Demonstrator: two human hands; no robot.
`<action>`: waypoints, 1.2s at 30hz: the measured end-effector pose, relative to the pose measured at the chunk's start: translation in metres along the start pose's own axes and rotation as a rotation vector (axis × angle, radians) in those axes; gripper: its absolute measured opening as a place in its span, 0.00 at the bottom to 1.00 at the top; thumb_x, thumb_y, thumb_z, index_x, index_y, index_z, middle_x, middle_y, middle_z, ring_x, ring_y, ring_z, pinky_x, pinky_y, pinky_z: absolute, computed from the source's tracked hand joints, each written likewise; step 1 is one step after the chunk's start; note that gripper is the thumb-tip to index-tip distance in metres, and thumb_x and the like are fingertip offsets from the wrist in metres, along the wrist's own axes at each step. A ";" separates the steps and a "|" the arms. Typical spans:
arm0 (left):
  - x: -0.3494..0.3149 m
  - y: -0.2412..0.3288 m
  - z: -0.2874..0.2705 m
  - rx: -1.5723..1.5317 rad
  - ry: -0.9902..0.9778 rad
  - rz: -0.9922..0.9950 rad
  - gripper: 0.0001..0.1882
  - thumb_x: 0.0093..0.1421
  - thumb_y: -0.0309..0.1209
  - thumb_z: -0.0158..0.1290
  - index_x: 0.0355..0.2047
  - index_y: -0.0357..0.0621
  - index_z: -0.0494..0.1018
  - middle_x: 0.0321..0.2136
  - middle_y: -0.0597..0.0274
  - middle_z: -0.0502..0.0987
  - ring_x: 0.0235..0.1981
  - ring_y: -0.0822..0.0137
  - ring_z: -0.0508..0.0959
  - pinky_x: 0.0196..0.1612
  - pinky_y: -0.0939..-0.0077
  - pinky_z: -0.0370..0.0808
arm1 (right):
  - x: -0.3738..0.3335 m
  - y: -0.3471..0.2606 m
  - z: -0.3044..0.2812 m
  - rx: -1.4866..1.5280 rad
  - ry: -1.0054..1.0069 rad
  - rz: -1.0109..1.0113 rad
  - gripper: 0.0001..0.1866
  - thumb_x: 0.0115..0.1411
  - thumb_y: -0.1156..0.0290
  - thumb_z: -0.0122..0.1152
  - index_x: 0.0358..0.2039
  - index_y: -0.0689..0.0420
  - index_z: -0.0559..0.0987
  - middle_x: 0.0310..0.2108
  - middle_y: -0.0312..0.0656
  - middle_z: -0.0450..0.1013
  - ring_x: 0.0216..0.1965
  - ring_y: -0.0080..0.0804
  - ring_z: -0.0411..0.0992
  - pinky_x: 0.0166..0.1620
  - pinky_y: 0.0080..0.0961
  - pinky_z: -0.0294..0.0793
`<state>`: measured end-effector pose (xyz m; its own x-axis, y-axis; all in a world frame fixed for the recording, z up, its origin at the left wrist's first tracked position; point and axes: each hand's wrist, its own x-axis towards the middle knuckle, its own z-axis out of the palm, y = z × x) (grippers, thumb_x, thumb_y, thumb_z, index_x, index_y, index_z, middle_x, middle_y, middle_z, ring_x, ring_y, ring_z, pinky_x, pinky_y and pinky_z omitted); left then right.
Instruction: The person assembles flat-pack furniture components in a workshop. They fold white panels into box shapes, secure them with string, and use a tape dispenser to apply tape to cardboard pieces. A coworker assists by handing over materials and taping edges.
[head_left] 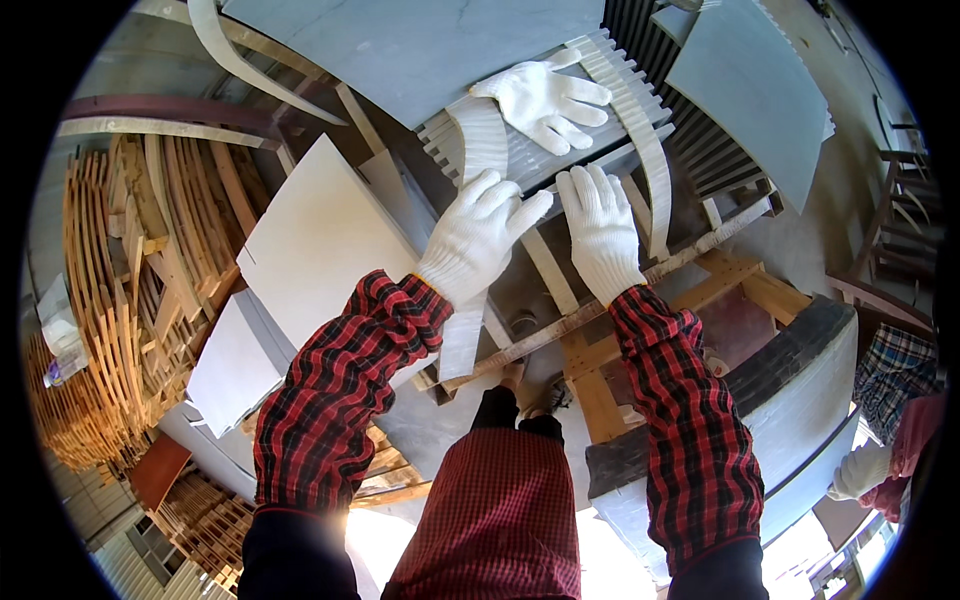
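Wood strips (175,210) stacked at far left, many thin lengths, some crossing at angles. Next, white panel (330,215), tilted, one corner up. Large grey slab (420,50) at top, beyond the hands. Pale curved strip (480,140) runs down over the slatted stack (522,166), left side. Left hand (475,235), white glove, plaid sleeve, overlaps this strip; grip part-curled, fingers bent, thumb spread away to the right; can't tell if pinching anything. Slatted stack sits just ahead, between and beyond both hands, on a rack. Loose white glove (548,103) lies flat on it, fingers spread rightward. Right hand (603,230), same glove type, at stack's near edge; grip flat, fingers pressed together, pointing away; contact unclear. Second pale curved strip (640,140) beside it, right. Then wooden frame (597,402) below, curved grey piece (780,400) with dark edge, co-worker's gloved hand (860,472) at far right.
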<state>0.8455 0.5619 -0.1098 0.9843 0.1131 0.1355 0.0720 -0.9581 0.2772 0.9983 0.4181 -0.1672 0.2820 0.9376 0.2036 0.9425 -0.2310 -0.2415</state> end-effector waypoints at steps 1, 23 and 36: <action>0.000 0.001 0.001 -0.022 -0.021 -0.014 0.34 0.46 0.23 0.59 0.57 0.43 0.69 0.42 0.53 0.72 0.47 0.50 0.71 0.59 0.57 0.67 | -0.003 0.002 -0.002 -0.015 0.022 -0.016 0.31 0.53 0.77 0.58 0.60 0.60 0.69 0.57 0.47 0.66 0.63 0.49 0.62 0.64 0.46 0.62; -0.204 0.096 -0.042 -0.540 0.029 -0.721 0.21 0.58 0.32 0.61 0.51 0.40 0.73 0.49 0.50 0.77 0.52 0.47 0.75 0.57 0.56 0.70 | 0.005 0.006 -0.027 -0.255 -0.866 -0.469 0.09 0.54 0.70 0.60 0.28 0.55 0.87 0.27 0.43 0.82 0.31 0.44 0.82 0.28 0.40 0.79; -0.319 0.239 -0.023 -1.334 -0.016 -1.271 0.24 0.68 0.40 0.52 0.58 0.37 0.71 0.56 0.46 0.75 0.59 0.57 0.74 0.61 0.68 0.69 | 0.045 -0.091 -0.232 -0.178 -0.927 -0.656 0.07 0.52 0.68 0.61 0.25 0.54 0.85 0.26 0.44 0.81 0.30 0.45 0.81 0.28 0.41 0.78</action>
<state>0.5453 0.3030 -0.0653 0.4467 0.5049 -0.7386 0.5312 0.5146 0.6730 0.9665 0.4213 0.0842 -0.4437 0.7045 -0.5539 0.8918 0.4084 -0.1948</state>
